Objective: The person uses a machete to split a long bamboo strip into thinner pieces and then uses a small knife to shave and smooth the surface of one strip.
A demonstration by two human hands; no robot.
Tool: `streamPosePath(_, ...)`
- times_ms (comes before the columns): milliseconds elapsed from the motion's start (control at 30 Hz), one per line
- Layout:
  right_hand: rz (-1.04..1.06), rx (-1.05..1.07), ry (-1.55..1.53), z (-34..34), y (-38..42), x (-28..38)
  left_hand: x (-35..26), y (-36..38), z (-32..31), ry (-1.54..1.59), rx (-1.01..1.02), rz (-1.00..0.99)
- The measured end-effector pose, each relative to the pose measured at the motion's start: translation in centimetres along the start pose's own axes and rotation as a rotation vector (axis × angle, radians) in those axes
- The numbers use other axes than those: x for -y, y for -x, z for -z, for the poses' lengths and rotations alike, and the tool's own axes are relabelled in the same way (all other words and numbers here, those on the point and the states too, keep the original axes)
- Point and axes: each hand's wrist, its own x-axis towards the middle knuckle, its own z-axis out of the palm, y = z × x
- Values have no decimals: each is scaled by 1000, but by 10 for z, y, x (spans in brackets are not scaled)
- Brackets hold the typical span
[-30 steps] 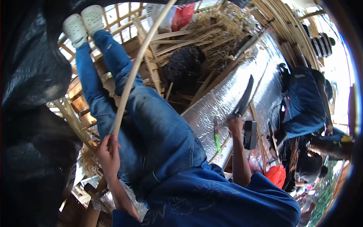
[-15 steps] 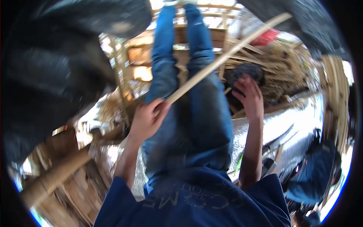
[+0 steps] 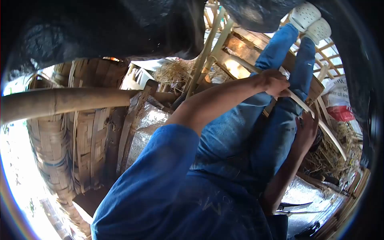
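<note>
A long pale bamboo strip slants across my legs, its far end pointing down to the right. My left hand is closed round it above my knees, with the knuckles facing up. Farther along the strip, my right hand has its fingers curled at its edge; part of the grip is hidden. Under both hands are my jeans, legs stretched out toward the white clogs.
A thick bamboo pole juts in from the left by a woven bamboo wall. Black plastic sheeting hangs overhead. At right are a printed sack, fibre shavings and a dark blade on silver sheeting.
My view has swung left and tilted. My right hand, apart from the strip before, has come to it, while my left hand still holds it. The strip now slopes down to the right.
</note>
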Motion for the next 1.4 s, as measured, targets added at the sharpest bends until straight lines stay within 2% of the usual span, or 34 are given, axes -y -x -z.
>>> streamPosePath(33, 93, -3, 153, -22, 19, 13, -1, -14, 1, 9, 6, -26)
streamPosePath(100, 348, 258, 429, -56, 50, 23, -6, -40, 8, -118, 204, -32)
streamPosePath(167, 695, 431, 592, -84, 68, 13, -8, -59, 0, -147, 255, -130)
streamPosePath(233, 733, 548, 570, -106, 95, 14, -14, -63, 1, -71, 214, -100)
streamPosePath(300, 808, 857, 592, -106, 111, 37, -7, -59, -11, -46, 223, -92)
streamPosePath(333, 794, 851, 593, -107, 120, 44, -4, -55, -20, 8, 147, -36)
streamPosePath(400, 789, 1080, 310, -109, 131, 52, -3, -45, -31, 64, -5, 18)
streamPosePath(433, 780, 1075, 311, -109, 122, 45, -7, -42, -27, 72, 1, 17)
streamPosePath(500, 566, 850, 308, -114, 79, 17, -12, -45, -18, 74, 87, 104)
streamPosePath(533, 574, 765, 280, -115, 65, 13, -11, -44, -22, 43, 9, 82)
streamPosePath(567, 574, 768, 283, -113, 69, 13, -8, -45, -25, 45, 5, 84)
streamPosePath(633, 745, 968, 223, -110, 94, 28, -9, -45, -28, 26, -24, 91)
streamPosePath(667, 742, 1028, 226, -107, 102, 28, -11, -46, -31, 34, -17, 84)
streamPosePath(700, 738, 1019, 225, -102, 97, 25, -12, -45, -31, 40, -14, 95)
streamPosePath(767, 731, 831, 375, -91, 73, 7, -10, -42, -26, 39, -17, 109)
streamPosePath(800, 647, 747, 324, -98, 63, 5, -10, -42, -26, 34, -13, 114)
streamPosePath(900, 620, 830, 222, -97, 81, 29, -11, -44, -28, 39, -10, 113)
streamPosePath(933, 643, 902, 300, -99, 93, 36, -12, -44, -29, 34, -7, 115)
streamPosePath(967, 645, 896, 302, -98, 91, 32, -14, -43, -29, 34, -6, 109)
streamPosePath(1033, 472, 855, 347, -102, 80, 20, -14, -41, -28, -9, -11, 136)
streamPosePath(1100, 512, 831, 382, -101, 81, 25, -12, -42, -27, 0, -11, 127)
streamPosePath(1200, 515, 916, 217, -103, 90, 40, -14, -41, -28, 24, 11, 131)
streamPosePath(1267, 569, 916, 446, -104, 88, 36, -15, -41, -28, 23, 19, 139)
streamPosePath(1300, 582, 913, 448, -105, 83, 34, -15, -41, -27, 5, 24, 145)
streamPosePath(1367, 436, 891, 405, -102, 76, 31, -14, -42, -28, -6, 30, 155)
streamPosePath(1400, 431, 893, 408, -101, 81, 34, -14, -41, -28, -2, 38, 149)
